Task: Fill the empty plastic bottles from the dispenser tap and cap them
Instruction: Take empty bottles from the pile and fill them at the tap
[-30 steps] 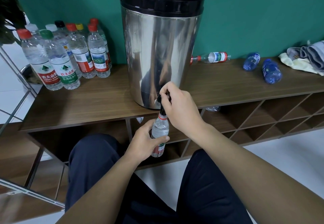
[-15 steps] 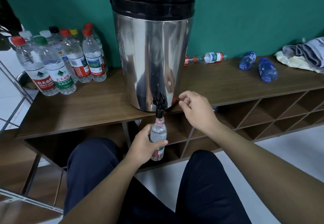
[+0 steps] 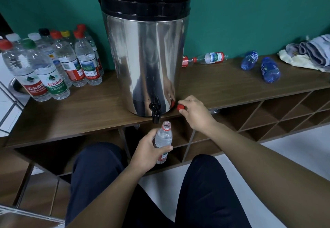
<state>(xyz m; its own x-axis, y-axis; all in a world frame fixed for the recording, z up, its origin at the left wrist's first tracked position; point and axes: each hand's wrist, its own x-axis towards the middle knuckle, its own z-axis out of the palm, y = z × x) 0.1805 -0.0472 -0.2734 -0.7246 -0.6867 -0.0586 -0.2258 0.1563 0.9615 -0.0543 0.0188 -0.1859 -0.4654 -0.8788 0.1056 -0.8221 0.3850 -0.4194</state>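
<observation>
The left hand (image 3: 148,151) grasps an uncapped plastic bottle (image 3: 163,139) around its middle, fingers wrapped round it, holding it upright just below the black tap (image 3: 155,110) and off the shelf's front edge; clear water fills it nearly to the neck. The right hand (image 3: 193,112) pinches a red cap (image 3: 180,106) at the front edge of the wooden shelf (image 3: 89,113), just beside the steel dispenser (image 3: 144,58). Capped, filled bottles (image 3: 53,67) stand clustered at the shelf's left end. Toward the back edge a clear bottle (image 3: 209,59) lies on its side, and two blue bottles (image 3: 260,66) lie further right, near folded cloths (image 3: 309,54) at the right end.
</observation>
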